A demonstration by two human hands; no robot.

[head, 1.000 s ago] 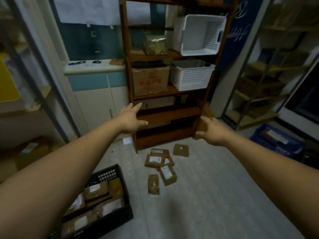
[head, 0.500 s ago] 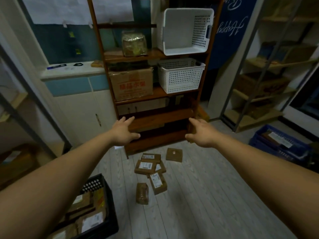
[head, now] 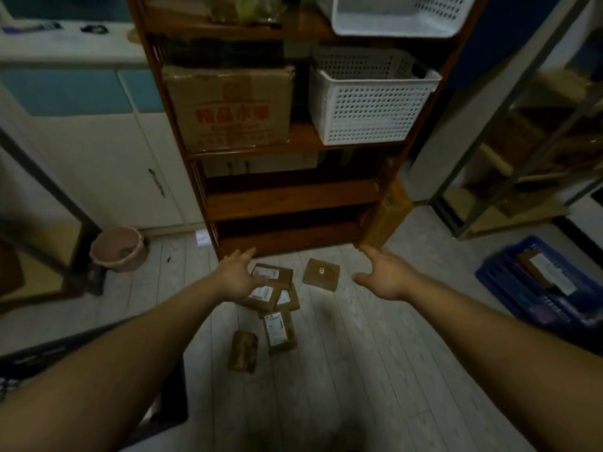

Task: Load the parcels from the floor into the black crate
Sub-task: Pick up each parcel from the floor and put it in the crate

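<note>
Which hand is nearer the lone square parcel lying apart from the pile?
Hard to call. Right hand is just to the right of the square parcel; left hand reaches over the pile on its left.

Red Chinese characters, 精品水果, stand on the front of the cardboard box [head: 228, 109] on the shelf; the white labels on the parcels [head: 272, 296] are too blurred to read.

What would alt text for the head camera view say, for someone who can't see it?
Two bare arms reach down toward brown parcels scattered on a pale plank floor before a wooden shelf; the left hand and right hand are open and empty. A black crate edges in at lower left, a blue crate sits right.
</note>
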